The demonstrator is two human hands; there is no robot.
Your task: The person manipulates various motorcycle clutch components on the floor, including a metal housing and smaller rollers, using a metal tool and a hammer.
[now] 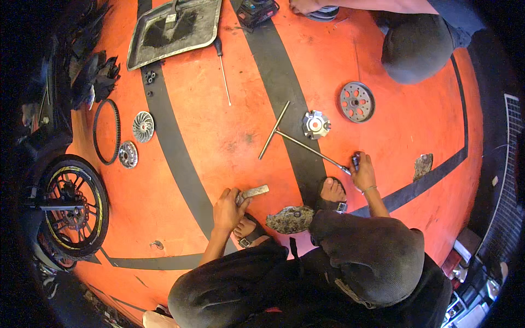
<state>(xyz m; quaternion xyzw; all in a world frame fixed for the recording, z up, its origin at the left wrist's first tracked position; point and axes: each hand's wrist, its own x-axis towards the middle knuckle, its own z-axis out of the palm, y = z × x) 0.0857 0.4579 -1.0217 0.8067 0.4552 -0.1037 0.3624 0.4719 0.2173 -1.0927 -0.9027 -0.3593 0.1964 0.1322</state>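
Note:
My left hand [225, 209] pinches a short, flat grey strip [256, 191] above the floor; its exact kind cannot be told. Between the fingers of my right hand [363, 174] sits a small dark blue piece [356, 159], mostly covered. Beside that hand ends the shaft of a T-handle wrench [309, 146], which lies on the floor. Farther off are a silver round hub-like part [316, 125] and a drilled metal clutch bell [357, 102]. A rough, dirty grey piece [290, 220] rests between my sandaled feet.
At left lie a drive belt [96, 131], a finned pulley disc [143, 127], a smaller disc [128, 154] and a wheel [74, 205]. A tray with a brush [136, 57], a screwdriver [225, 76] and a power-tool battery [257, 12] lie far off. Another person's arm [377, 5] reaches in.

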